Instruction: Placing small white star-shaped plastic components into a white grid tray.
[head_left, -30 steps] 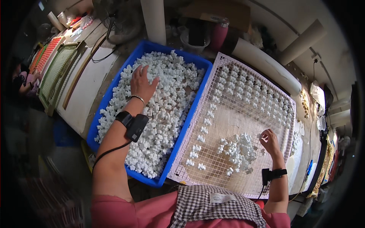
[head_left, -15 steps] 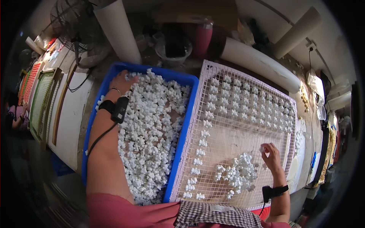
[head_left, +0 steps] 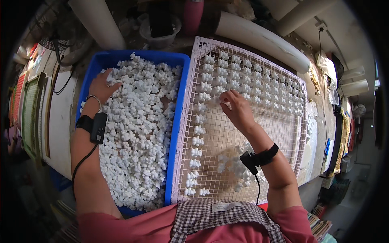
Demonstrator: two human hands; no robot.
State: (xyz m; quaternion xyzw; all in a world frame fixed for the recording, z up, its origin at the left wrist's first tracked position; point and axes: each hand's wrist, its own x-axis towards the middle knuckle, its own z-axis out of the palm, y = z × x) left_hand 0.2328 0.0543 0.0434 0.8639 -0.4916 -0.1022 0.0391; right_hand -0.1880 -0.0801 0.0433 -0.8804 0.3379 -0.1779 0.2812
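Across the middle of the frame I now have my right hand up on the pink-framed wire grid tray, fingertips pinched on one small white piece at an open cell. Half a second ago that hand sat low at the lower right of the tray, beside the loose heap of pieces; it has travelled up to the unfilled band between the left column and the filled rows. I judge that one piece is being seated in its cell and the filling goes on row by row.

At the upper left of the frame my left hand has drawn back to the far left corner of the blue bin, fingers curled down into the white pieces. I cannot tell whether it has closed on any or merely rests among them.

The pieces look alike: small, matte white, lobed and knobbly, like little clusters. They fill the bin nearly to its rim. On the tray they stand one per cell, in neat rows across the top and right and in a single column down the left edge, while the centre is bare mesh.

Both wrists carry black bands with cables.
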